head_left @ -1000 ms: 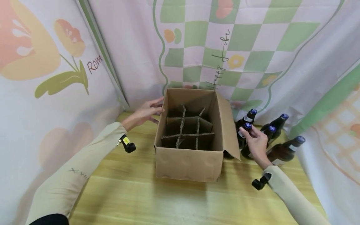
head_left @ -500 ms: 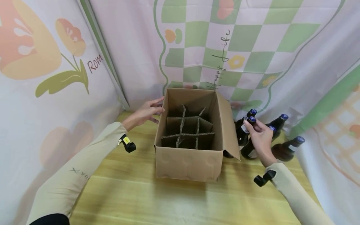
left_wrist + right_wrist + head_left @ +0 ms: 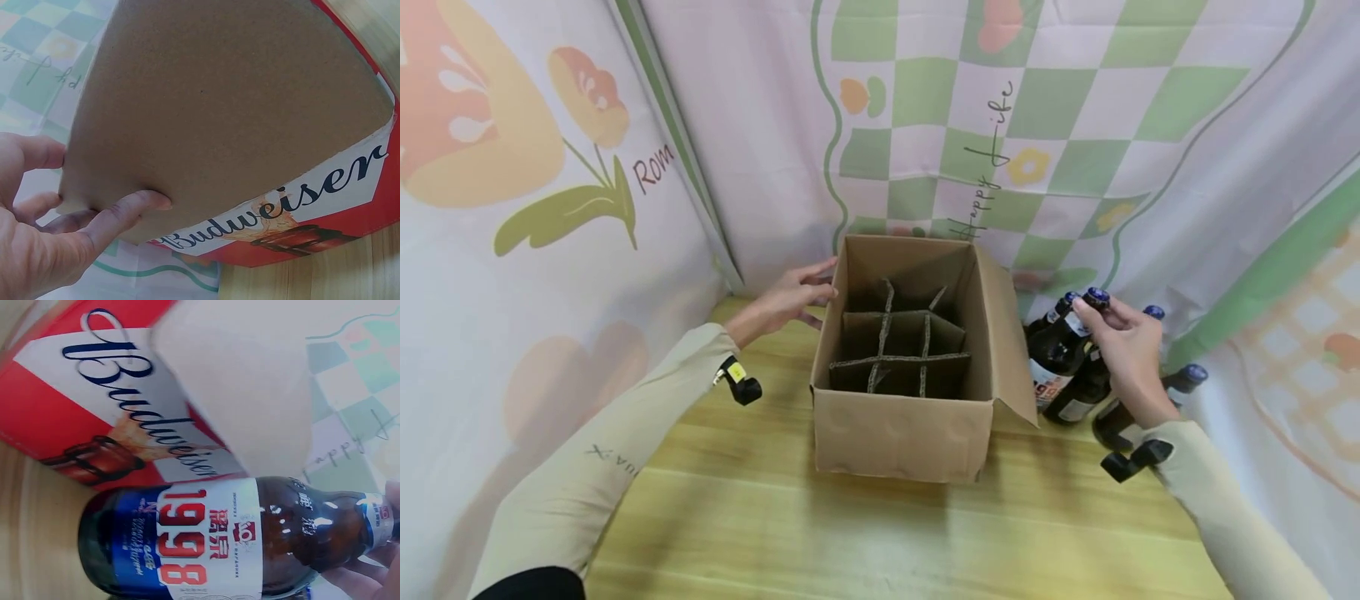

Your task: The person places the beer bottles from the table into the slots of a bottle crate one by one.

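Observation:
An open cardboard box [image 3: 902, 437] stands mid-table, divided inside by cardboard partitions [image 3: 901, 360]. My left hand [image 3: 786, 302] rests against its left side; in the left wrist view its fingers touch the brown flap [image 3: 225, 94] hanging over the Budweiser print. To the right of the box, my right hand [image 3: 1129, 350] pinches a brown glass beer bottle [image 3: 1060, 348] by the neck, just under its blue cap. That bottle leans, its base toward the box. Its white, red and blue "1998" label [image 3: 187, 540] shows in the right wrist view.
Several other capped beer bottles stand close around the held one, including one at the right [image 3: 1183, 382] and one behind [image 3: 1063, 307]. The box's right flap [image 3: 1013, 350] sticks out toward them. Patterned curtains [image 3: 925, 125] enclose the wooden table [image 3: 880, 533] at the back and sides.
My right hand has moved right and drawn the bottle upward, so more of its body and label shows beside the flap. My left hand and the box have stayed put.

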The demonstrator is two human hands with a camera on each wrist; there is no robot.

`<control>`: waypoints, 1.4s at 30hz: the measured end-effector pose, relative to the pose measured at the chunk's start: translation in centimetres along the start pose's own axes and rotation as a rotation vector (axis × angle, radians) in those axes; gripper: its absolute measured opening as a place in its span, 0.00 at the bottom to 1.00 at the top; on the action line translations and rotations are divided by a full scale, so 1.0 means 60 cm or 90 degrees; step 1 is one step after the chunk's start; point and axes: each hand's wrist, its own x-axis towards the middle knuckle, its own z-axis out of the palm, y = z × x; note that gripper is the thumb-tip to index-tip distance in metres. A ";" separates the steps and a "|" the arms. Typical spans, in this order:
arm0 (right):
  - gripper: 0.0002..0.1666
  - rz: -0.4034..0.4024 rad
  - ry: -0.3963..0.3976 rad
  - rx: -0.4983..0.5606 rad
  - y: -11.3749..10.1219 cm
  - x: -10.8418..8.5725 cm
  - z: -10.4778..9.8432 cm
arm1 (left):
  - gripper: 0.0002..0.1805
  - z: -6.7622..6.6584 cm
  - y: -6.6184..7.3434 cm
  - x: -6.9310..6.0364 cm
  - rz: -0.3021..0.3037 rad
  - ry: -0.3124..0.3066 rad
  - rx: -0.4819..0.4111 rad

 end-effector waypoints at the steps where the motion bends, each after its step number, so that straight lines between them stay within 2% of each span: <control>1: 0.35 0.003 -0.014 0.023 -0.006 0.002 -0.004 | 0.43 -0.001 0.000 0.000 0.000 -0.002 0.001; 5: 0.28 0.033 -0.044 0.099 -0.030 0.011 -0.022 | 0.43 -0.001 0.001 0.000 0.003 -0.006 0.002; 8: 0.26 0.044 -0.050 0.123 -0.047 0.017 -0.037 | 0.42 0.002 0.000 0.004 0.002 -0.008 -0.002; 11: 0.21 0.036 -0.051 0.145 -0.064 0.023 -0.051 | 0.42 0.005 -0.001 0.008 0.003 -0.010 -0.004; 18: 0.23 0.021 -0.026 0.173 -0.115 0.027 -0.070 | 0.42 0.009 -0.001 0.015 0.011 -0.017 -0.006; 22: 0.21 -0.009 -0.015 0.209 -0.144 0.029 -0.070 | 0.42 0.012 -0.002 0.019 0.012 -0.023 -0.005; 28: 0.22 -0.080 0.003 0.283 -0.179 0.035 -0.052 | 0.42 0.016 0.000 0.021 0.015 -0.019 -0.007; 33: 0.26 -0.129 0.024 0.327 -0.204 0.040 -0.025 | 0.43 0.016 -0.001 0.012 0.006 -0.015 -0.010; 36: 0.26 -0.156 0.017 0.344 -0.223 0.045 -0.004 | 0.43 0.015 -0.001 0.007 0.001 -0.013 -0.007; 39: 0.24 -0.173 0.005 0.358 -0.239 0.050 0.019 | 0.43 0.015 0.000 0.007 0.008 -0.011 -0.006; 42: 0.23 -0.162 -0.007 0.355 -0.246 0.052 0.042 | 0.43 0.015 -0.002 0.007 0.014 -0.009 -0.011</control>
